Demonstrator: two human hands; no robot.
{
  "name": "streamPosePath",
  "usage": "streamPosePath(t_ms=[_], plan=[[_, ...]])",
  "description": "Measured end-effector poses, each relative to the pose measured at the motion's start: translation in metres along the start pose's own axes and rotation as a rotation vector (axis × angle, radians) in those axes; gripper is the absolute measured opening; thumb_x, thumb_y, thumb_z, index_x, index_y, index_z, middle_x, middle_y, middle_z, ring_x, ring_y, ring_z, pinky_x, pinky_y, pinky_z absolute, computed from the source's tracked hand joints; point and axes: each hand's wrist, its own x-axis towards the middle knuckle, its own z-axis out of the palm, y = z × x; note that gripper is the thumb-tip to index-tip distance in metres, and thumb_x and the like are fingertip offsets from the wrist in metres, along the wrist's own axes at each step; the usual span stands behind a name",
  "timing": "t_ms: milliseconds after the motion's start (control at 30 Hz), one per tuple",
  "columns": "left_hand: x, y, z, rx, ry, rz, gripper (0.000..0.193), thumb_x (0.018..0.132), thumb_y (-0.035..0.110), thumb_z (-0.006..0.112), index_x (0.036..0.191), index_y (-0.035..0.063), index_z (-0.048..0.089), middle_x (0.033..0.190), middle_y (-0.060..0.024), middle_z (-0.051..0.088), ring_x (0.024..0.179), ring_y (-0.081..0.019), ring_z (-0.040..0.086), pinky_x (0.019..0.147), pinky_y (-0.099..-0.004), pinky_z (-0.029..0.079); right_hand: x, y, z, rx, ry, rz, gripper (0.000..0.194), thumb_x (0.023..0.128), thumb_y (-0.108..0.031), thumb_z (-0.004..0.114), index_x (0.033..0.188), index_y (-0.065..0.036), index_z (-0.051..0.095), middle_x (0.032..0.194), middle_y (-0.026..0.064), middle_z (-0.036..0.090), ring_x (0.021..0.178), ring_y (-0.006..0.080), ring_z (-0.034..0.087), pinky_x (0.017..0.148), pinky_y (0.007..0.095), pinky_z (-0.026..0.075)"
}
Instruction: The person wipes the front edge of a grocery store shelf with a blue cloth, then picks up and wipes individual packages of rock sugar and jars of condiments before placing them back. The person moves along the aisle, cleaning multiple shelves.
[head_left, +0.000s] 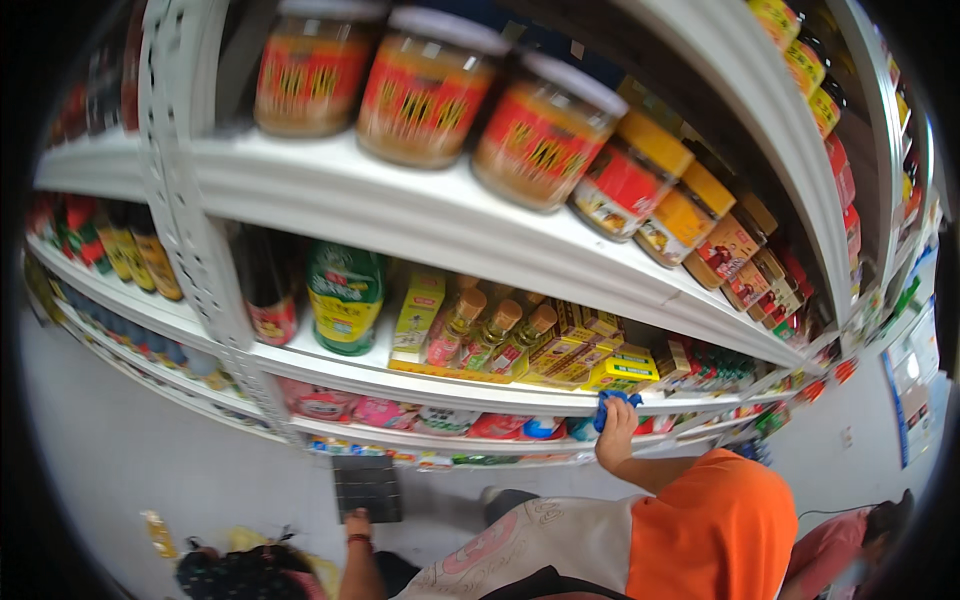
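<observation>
My right hand (618, 429) grips a crumpled blue cloth (616, 405), which lies against the front edge of a white metal shelf (465, 391). Just behind the cloth, yellow-and-green boxes (621, 367) stand on that shelf. Lower down at the left, my left hand (358, 517) holds the near edge of a dark, flat panel-like object (367, 487) marked with a grid of lines; what it is cannot be told. Small cork-topped bottles (501, 324) and a green bottle with a yellow label (346, 300) share the shelf with the boxes.
Glass jars with red labels (427, 90) line the shelf above. Pink and white packs (386, 412) fill the one below. A perforated upright (202, 225) divides the bays. Another person in pink (832, 544) is at the lower right. Dark patterned fabric (240, 571) shows at the lower left.
</observation>
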Motion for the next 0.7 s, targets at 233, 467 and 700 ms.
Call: streamPosePath(t_ms=[233, 467, 700], plan=[[-0.17, 0.064, -0.108, 0.029, -0.127, 0.118, 0.058, 0.103, 0.049, 0.045, 0.13, 0.0012, 0.065, 0.13, -0.0255, 0.065, 0.125, -0.0429, 0.059, 0.107, -0.0479, 0.046, 0.003, 0.001, -0.013, -0.051, -0.26, 0.065, 0.054, 0.094, -0.007, 0.049, 0.148, -0.006, 0.043, 0.152, 0.0158, 0.043, 0.135, 0.0453, 0.042, 0.114, 0.0559, 0.034], [-0.218, 0.08, -0.196, 0.24, -0.042, 0.068, 0.053, 0.103, 0.052, 0.049, 0.13, 0.0094, 0.066, 0.12, -0.024, 0.07, 0.112, -0.044, 0.066, 0.097, -0.0494, 0.052, 0.002, 0.0, -0.007, 0.028, -0.134, -0.006, 0.064, 0.09, 0.0, 0.055, 0.152, -0.006, 0.038, 0.157, 0.0146, 0.037, 0.134, 0.0459, 0.04, 0.113, 0.0563, 0.034], [-0.228, 0.103, -0.208, -0.133, 0.135, 0.021, 0.05, 0.103, 0.042, 0.053, 0.131, 0.0018, 0.065, 0.125, -0.0233, 0.069, 0.12, -0.037, 0.064, 0.102, -0.0415, 0.049, 0.002, 0.008, -0.017, 0.106, -0.151, -0.062, 0.07, 0.087, -0.005, 0.061, 0.154, -0.01, 0.04, 0.156, 0.0089, 0.04, 0.132, 0.0405, 0.044, 0.111, 0.0528, 0.037]])
